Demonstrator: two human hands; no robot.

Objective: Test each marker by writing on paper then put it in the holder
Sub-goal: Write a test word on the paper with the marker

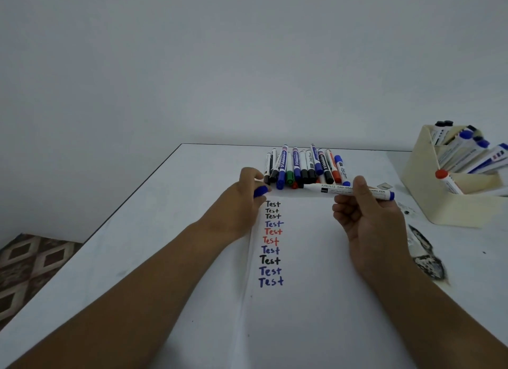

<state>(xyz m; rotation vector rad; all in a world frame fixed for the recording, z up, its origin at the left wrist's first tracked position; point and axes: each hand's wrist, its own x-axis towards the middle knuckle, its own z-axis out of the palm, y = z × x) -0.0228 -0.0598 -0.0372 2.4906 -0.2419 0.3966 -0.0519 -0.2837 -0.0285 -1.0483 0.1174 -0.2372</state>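
Above the paper, your right hand pinches the uncapped marker level; your left hand grips its blue cap. Untested markers lie beyond; the holder stands right.

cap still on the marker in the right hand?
No: the right hand holds the marker uncapped, while the left hand grips the blue cap apart from it.
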